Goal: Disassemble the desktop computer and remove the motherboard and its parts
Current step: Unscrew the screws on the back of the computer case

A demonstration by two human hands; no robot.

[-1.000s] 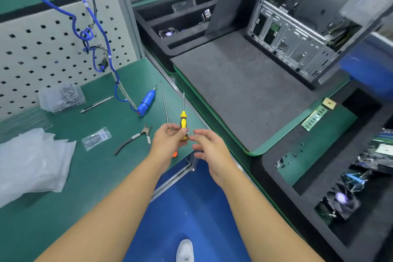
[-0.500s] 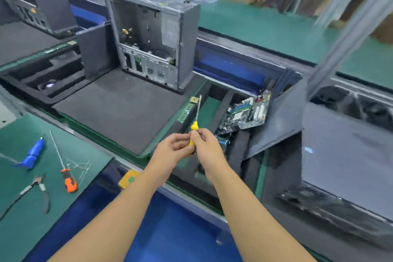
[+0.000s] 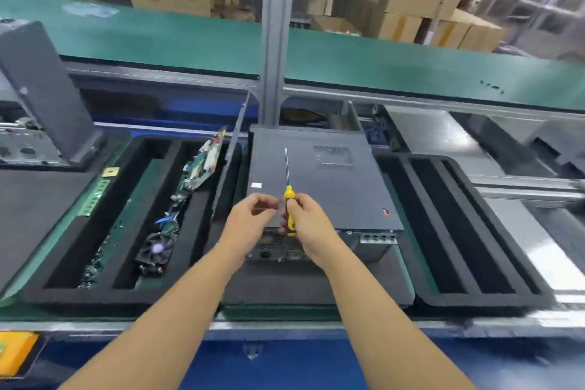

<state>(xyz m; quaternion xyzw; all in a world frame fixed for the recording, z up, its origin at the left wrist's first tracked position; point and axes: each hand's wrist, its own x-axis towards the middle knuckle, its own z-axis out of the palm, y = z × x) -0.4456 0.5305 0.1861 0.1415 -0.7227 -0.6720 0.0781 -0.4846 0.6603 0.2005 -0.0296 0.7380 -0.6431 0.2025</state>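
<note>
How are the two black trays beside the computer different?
The left tray holds a motherboard and a fan; the right tray shows nothing in its slots. One slot of the left tray has a green floor; the right tray's slots look all dark. Both are black foam with long slots.

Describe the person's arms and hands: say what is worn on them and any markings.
The left hand and right hand are bare, with no gloves, rings or watch showing. Both arms are uncovered down to the frame's lower edge: no sleeves, wrist straps, cables or markings in view.
</note>
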